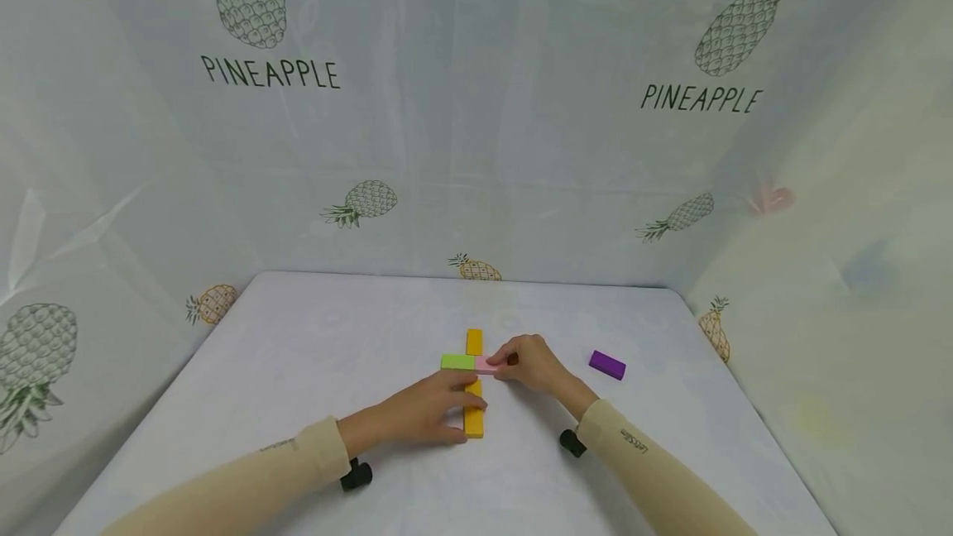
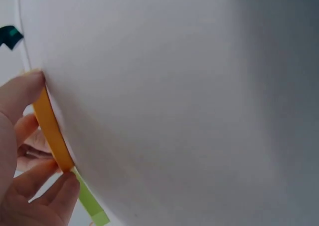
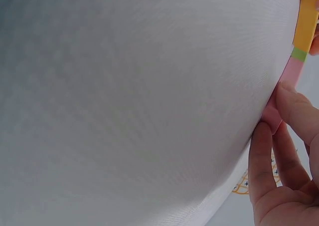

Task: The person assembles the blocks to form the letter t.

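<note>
My left hand (image 1: 428,408) spans a long orange block (image 1: 473,424) lying lengthwise in front of me. Its thumb is at the block's near end and its fingertips at the far end, where a green block (image 1: 457,361) begins, as the left wrist view shows. With thumb and fingers, my right hand (image 1: 536,364) pinches the right end of a pink block (image 3: 293,71). Pink and green lie end to end in a crosswise row. Beyond that row, another orange block (image 1: 474,342) points away from me, so the blocks form a cross.
A purple block (image 1: 607,365) lies apart, to the right of my right hand. The white table (image 1: 335,321) meets a pineapple-printed curtain (image 1: 476,147) at its back edge. Dark wrist mounts (image 1: 356,476) hang under both sleeves.
</note>
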Motion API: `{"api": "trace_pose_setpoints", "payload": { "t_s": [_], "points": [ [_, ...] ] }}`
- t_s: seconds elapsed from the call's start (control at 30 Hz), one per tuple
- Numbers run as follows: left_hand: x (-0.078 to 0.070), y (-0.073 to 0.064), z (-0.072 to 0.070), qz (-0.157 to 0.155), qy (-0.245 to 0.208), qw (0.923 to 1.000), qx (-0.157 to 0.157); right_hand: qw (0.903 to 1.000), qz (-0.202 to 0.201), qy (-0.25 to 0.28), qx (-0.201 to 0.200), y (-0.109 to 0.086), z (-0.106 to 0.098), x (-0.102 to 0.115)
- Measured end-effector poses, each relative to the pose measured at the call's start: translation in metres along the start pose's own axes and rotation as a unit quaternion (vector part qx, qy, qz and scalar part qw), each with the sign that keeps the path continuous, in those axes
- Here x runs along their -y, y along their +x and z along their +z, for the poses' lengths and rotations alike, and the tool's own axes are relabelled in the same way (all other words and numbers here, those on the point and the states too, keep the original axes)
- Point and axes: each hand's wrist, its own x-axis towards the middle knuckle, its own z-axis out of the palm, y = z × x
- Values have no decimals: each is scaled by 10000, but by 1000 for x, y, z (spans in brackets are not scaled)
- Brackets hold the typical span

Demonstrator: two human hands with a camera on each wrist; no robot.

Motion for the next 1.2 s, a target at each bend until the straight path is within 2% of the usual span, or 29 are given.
{"api": "trace_pose_setpoints", "payload": {
  "t_s": [0.13,0.23,0.6,0.83,1.03,1.2],
  "points": [
    [-5,-3,2,26,306,9995,-88,10000,-21,-39,-48,0,1,-1],
    [-8,-6,3,15,336,9993,-158,9999,-79,-72,-82,0,1,-1],
    [-11,-9,6,97,178,9994,-262,9999,-9,-87,-60,-1,1,0],
    [-12,-9,5,142,-72,9995,-266,9999,-48,-62,-96,-1,1,1],
    [-9,-7,4,133,-369,9987,-317,9999,-62,-41,-119,-1,1,1],
    [-6,-6,4,127,-406,9985,-349,9999,-86,-36,-97,-1,0,1]
  ]
}}
